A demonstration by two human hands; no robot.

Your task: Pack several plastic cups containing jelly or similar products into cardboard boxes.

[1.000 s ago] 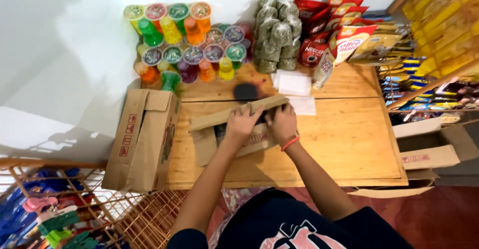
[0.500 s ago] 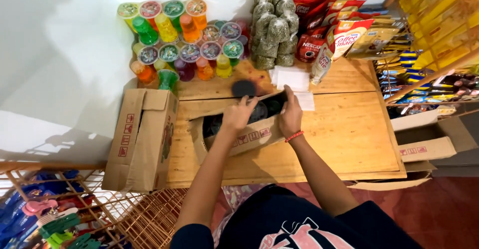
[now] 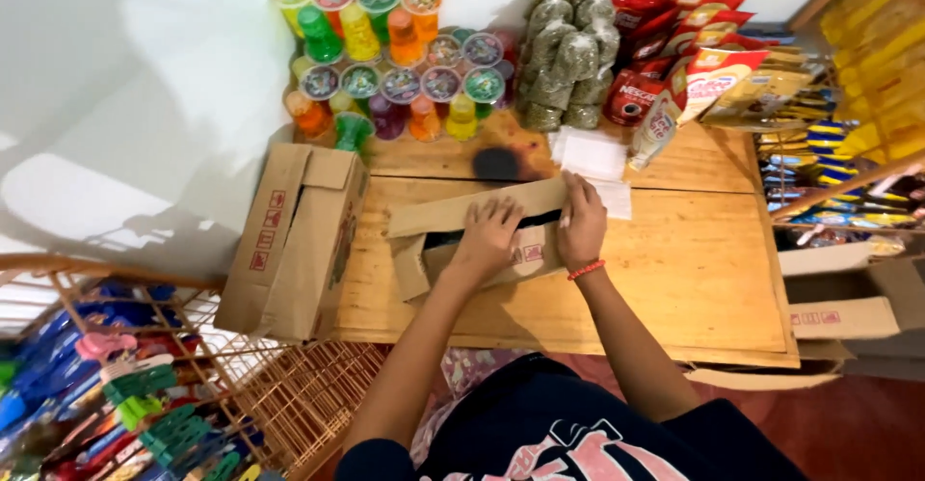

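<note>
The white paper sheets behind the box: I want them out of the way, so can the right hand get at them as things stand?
Probably yes: the right hand rests on the cardboard box flap right beside the paper sheets, with nothing between.

— Where are we standing?

— We're in a small shop. Beyond our hands (image 3: pixel 535 230) we see rows of colourful jelly cups (image 3: pixel 385 57), bagged dried goods (image 3: pixel 564 57) and red snack packets (image 3: pixel 674 28), all stacked in multiples like stock.

— Anything else that tells us so?

— To the right of our hands, racks of yellow packets (image 3: pixel 867 66); to the left, a shipping carton (image 3: pixel 294 240) and a wire basket (image 3: pixel 145 385) full of plastic wares.
</note>
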